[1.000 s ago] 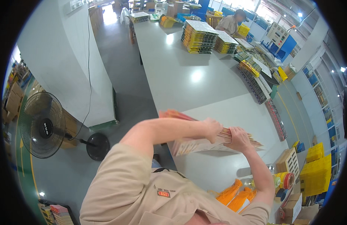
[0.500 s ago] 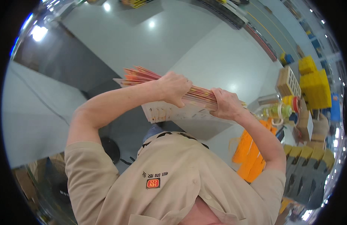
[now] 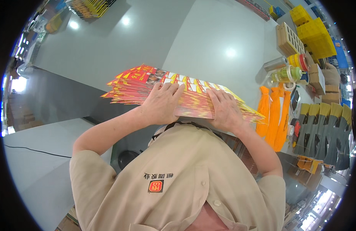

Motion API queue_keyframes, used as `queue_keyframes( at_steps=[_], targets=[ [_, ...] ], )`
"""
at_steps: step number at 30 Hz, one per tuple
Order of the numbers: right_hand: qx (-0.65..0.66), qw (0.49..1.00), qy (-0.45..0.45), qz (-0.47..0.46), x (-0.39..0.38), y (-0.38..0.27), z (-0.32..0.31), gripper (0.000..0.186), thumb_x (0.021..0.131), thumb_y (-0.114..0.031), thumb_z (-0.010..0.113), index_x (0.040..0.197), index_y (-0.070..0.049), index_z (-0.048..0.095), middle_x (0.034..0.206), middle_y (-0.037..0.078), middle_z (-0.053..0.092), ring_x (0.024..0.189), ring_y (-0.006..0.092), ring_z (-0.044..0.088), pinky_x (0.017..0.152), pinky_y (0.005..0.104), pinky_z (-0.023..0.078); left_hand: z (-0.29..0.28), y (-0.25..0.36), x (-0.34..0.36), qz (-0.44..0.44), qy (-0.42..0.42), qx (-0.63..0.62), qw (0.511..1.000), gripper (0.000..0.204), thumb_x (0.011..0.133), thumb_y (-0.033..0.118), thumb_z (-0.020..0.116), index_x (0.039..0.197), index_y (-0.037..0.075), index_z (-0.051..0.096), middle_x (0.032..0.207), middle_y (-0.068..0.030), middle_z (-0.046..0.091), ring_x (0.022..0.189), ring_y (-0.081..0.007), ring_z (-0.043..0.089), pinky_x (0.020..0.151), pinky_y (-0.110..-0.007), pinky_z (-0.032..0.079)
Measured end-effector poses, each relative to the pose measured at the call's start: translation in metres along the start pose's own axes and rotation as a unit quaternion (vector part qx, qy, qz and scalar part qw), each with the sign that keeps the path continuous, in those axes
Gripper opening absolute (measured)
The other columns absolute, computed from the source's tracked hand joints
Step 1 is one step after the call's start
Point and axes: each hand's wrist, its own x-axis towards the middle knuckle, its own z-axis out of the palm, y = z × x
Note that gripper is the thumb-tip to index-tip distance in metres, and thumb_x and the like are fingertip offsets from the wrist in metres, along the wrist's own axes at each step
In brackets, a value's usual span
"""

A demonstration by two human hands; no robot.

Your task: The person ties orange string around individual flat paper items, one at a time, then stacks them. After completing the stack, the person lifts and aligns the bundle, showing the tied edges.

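I see both hands pressed flat on a fanned stack of red-and-yellow printed paper sheets (image 3: 178, 96), which lies at the near edge of the wide grey counter (image 3: 208, 34), just in front of the person's chest. The left hand (image 3: 162, 103) rests palm down on the middle of the stack, its fingers (image 3: 171, 90) spread apart and laid flat over the top sheet, not curled around anything. The right hand (image 3: 223, 109) lies the same way toward the right end of the stack, fingers apart and flat on the paper.

The sheets are slid out of line, so the left end fans into many thin edges.

Toward the counter's right edge I can make out a bundle of orange strips (image 3: 273, 115) just beside the stack's right end, a clear plastic bottle (image 3: 287, 74) lying on its side, and a row of dark grey and yellow folded pieces (image 3: 324, 131) further right. Yellow plastic crates (image 3: 314, 25) stand near the far right corner.
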Motion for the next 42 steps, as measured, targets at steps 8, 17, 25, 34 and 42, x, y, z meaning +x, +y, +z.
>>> queue_keyframes(
  at_steps=[8, 17, 25, 34, 42],
  targets=[
    [-0.037, 0.998, 0.041, -0.01, 0.019, 0.003, -0.005, 0.078, 0.072, -0.025, 0.084, 0.137, -0.003, 0.047, 0.131, 0.017, 0.058, 0.123, 0.0339, 0.056, 0.103, 0.0469, 0.045, -0.007, -0.018, 0.018, 0.046, 0.054, 0.006, 0.997, 0.071, 0.07, 0.027, 0.079, 0.129, -0.002, 0.053, 0.117, -0.0164, 0.061, 0.112, -0.0334, 0.06, 0.096, -0.046, 0.047],
    [-0.047, 0.997, 0.053, 0.008, 0.024, -0.002, -0.041, 0.073, 0.069, -0.03, 0.087, 0.128, -0.003, 0.052, 0.118, 0.012, 0.064, 0.114, 0.0302, 0.06, 0.099, 0.0452, 0.047, -0.048, -0.026, 0.04, 0.069, -0.003, 0.022, 0.997, 0.065, 0.068, 0.028, 0.079, 0.123, 0.001, 0.056, 0.105, -0.014, 0.062, 0.101, -0.0316, 0.061, 0.088, -0.046, 0.048],
    [-0.022, 0.993, 0.112, 0.014, 0.019, -0.001, 0.002, 0.085, 0.067, -0.033, 0.089, 0.135, -0.006, 0.047, 0.121, 0.011, 0.058, 0.115, 0.0302, 0.056, 0.101, 0.0465, 0.042, -0.013, -0.028, 0.022, 0.093, 0.079, 0.013, 0.992, 0.076, 0.068, 0.038, 0.081, 0.127, -0.002, 0.054, 0.106, -0.0125, 0.061, 0.099, -0.029, 0.058, 0.089, -0.043, 0.044],
    [-0.002, 0.993, 0.115, -0.02, 0.011, -0.012, -0.006, 0.07, 0.066, -0.03, 0.088, 0.12, -0.002, 0.053, 0.104, 0.013, 0.06, 0.1, 0.0316, 0.059, 0.095, 0.0445, 0.044, -0.019, -0.026, 0.023, 0.12, 0.026, 0.015, 0.992, 0.057, 0.069, 0.035, 0.08, 0.106, -0.001, 0.058, 0.09, -0.0102, 0.058, 0.085, -0.0271, 0.059, 0.074, -0.039, 0.047],
    [0.018, 0.996, 0.087, 0.003, 0.01, -0.013, -0.003, 0.076, 0.069, -0.034, 0.087, 0.127, 0.0, 0.051, 0.12, 0.017, 0.059, 0.115, 0.0343, 0.056, 0.104, 0.0473, 0.041, -0.025, -0.024, 0.017, 0.117, 0.036, -0.058, 0.991, 0.072, 0.074, 0.035, 0.08, 0.129, -0.002, 0.053, 0.126, -0.0189, 0.06, 0.121, -0.0359, 0.055, 0.111, -0.051, 0.036]
  ],
)
